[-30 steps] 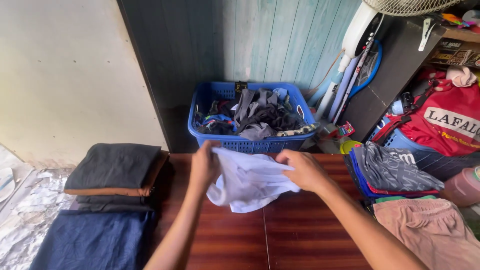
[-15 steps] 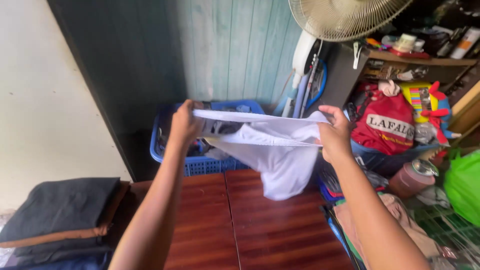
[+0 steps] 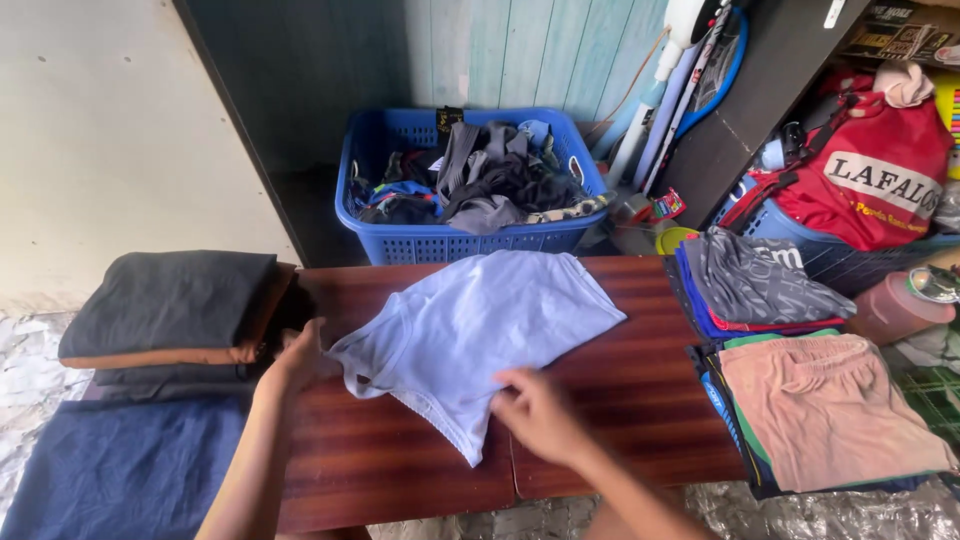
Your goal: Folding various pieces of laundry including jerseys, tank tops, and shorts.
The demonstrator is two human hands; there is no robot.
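A white sleeveless undershirt (image 3: 480,325) lies spread across the dark red wooden table (image 3: 610,420). My left hand (image 3: 297,358) holds its edge at the left, by the shoulder strap. My right hand (image 3: 538,412) rests on the shirt's near edge, fingers pinching the hem. Behind the table stands a blue laundry basket (image 3: 460,240) filled with several dark, crumpled garments.
Folded dark clothes (image 3: 175,305) are stacked at the table's left, over a navy cloth (image 3: 120,470). Folded piles (image 3: 765,285) and a pink garment (image 3: 825,410) sit at the right. A red bag (image 3: 880,185) and a fan stand (image 3: 665,75) are behind.
The white shirt was held up stretched in the air between both hands; now it lies flat on the table, and both hands have come down to its edges.
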